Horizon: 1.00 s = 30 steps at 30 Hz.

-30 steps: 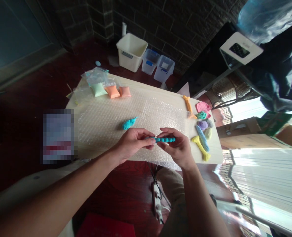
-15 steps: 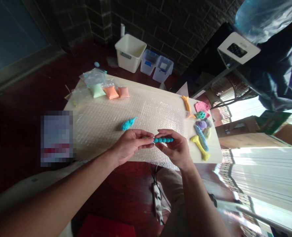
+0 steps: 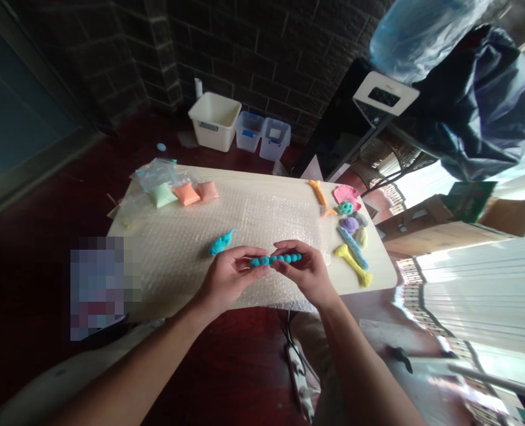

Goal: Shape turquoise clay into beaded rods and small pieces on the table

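Note:
Between my two hands is a teal strip of clay balls (image 3: pixel 264 261), several joined in a row and held level above the bubble wrap (image 3: pixel 177 248). My left hand (image 3: pixel 226 275) pinches its left end between thumb and fingers. The right end sits in the grip of my right hand (image 3: pixel 304 269), thumb below and fingers above. Just beyond my left hand, a lump of teal clay (image 3: pixel 221 244) with a thin pointed tip lies on the wrap.
Soft clay packets in green (image 3: pixel 161 195), orange (image 3: pixel 186 193) and peach (image 3: pixel 208 190) lie at the table's far left. On the right are an orange bone shape (image 3: pixel 319 195), a yellow bone shape (image 3: pixel 354 266), a blue roll (image 3: pixel 353 245) and a pink piece (image 3: pixel 346 194). Bins (image 3: pixel 215 121) stand behind.
My left fingers have shifted along the strip, so more of its left part shows. Both hands stay on it. The whole view has tilted, and the table sits slightly lower.

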Each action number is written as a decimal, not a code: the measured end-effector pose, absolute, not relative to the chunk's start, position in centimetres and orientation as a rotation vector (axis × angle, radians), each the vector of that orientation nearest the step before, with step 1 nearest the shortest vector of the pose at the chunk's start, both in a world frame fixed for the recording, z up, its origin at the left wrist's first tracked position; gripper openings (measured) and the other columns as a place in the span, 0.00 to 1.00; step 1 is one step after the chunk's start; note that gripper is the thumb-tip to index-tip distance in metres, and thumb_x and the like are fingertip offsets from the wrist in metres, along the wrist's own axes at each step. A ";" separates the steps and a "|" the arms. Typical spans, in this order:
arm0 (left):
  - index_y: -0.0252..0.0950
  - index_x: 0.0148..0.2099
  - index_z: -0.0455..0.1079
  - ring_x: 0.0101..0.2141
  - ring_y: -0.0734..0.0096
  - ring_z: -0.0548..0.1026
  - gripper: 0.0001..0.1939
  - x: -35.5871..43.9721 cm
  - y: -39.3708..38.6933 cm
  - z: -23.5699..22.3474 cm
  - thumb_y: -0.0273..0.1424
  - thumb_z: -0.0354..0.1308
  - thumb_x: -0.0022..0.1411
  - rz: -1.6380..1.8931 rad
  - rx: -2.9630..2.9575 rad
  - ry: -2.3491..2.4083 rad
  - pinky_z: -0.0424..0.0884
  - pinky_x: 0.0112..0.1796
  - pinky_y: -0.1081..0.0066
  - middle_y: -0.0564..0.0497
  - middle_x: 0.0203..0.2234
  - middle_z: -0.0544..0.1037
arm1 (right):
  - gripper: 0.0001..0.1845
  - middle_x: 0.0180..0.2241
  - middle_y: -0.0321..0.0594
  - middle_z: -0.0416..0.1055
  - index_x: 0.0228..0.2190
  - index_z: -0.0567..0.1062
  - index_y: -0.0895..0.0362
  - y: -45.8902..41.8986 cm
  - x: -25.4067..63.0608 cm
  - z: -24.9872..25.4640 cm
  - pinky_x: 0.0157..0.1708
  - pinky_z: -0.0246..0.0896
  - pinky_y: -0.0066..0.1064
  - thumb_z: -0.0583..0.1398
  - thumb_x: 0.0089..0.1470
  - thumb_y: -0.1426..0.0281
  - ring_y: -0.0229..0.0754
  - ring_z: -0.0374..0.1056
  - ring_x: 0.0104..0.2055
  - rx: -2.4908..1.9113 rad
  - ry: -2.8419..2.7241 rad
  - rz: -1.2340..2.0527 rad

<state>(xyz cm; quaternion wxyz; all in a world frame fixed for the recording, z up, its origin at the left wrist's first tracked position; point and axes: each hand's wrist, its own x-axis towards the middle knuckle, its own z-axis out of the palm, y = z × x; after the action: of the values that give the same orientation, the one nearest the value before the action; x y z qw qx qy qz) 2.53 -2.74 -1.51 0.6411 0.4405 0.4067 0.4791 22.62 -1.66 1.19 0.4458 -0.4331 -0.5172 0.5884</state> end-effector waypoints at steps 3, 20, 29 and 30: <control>0.41 0.45 0.83 0.41 0.61 0.84 0.11 2.4 -2.8 -1.7 0.35 0.73 0.59 1.132 1.130 0.982 0.81 0.44 0.61 0.47 0.41 0.86 | 0.18 0.36 0.38 0.81 0.44 0.82 0.53 -1.8 22.4 1.0 0.38 0.73 0.31 0.75 0.52 0.66 0.38 0.76 0.36 -1.078 -1.294 1.473; 0.34 0.40 0.84 0.32 0.65 0.83 0.14 2.8 -2.9 -0.5 0.36 0.77 0.53 1.084 0.920 1.054 0.80 0.38 0.69 0.46 0.34 0.86 | 0.20 0.39 0.41 0.81 0.46 0.80 0.54 -1.8 22.2 0.3 0.42 0.77 0.33 0.75 0.52 0.66 0.39 0.78 0.38 -0.933 -1.306 1.498; 0.37 0.47 0.83 0.39 0.63 0.84 0.16 2.9 -2.9 -0.1 0.36 0.75 0.57 1.076 0.845 0.941 0.82 0.42 0.65 0.45 0.44 0.86 | 0.19 0.40 0.40 0.80 0.46 0.80 0.54 -1.6 22.7 0.3 0.42 0.75 0.31 0.75 0.53 0.68 0.38 0.77 0.40 -0.915 -1.294 1.484; 0.36 0.46 0.83 0.39 0.64 0.84 0.16 2.8 -2.9 -0.1 0.36 0.75 0.57 1.065 0.811 0.920 0.82 0.43 0.65 0.45 0.44 0.85 | 0.19 0.40 0.40 0.79 0.47 0.80 0.54 -1.6 22.7 0.3 0.43 0.75 0.31 0.74 0.53 0.69 0.38 0.77 0.40 -0.906 -1.305 1.475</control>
<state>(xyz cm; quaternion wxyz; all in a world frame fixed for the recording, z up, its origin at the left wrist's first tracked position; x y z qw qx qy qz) 2.85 -2.92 -0.08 0.6878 0.3624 0.4112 0.4760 22.69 -1.56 0.28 0.4677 -0.3694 -0.5321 0.6014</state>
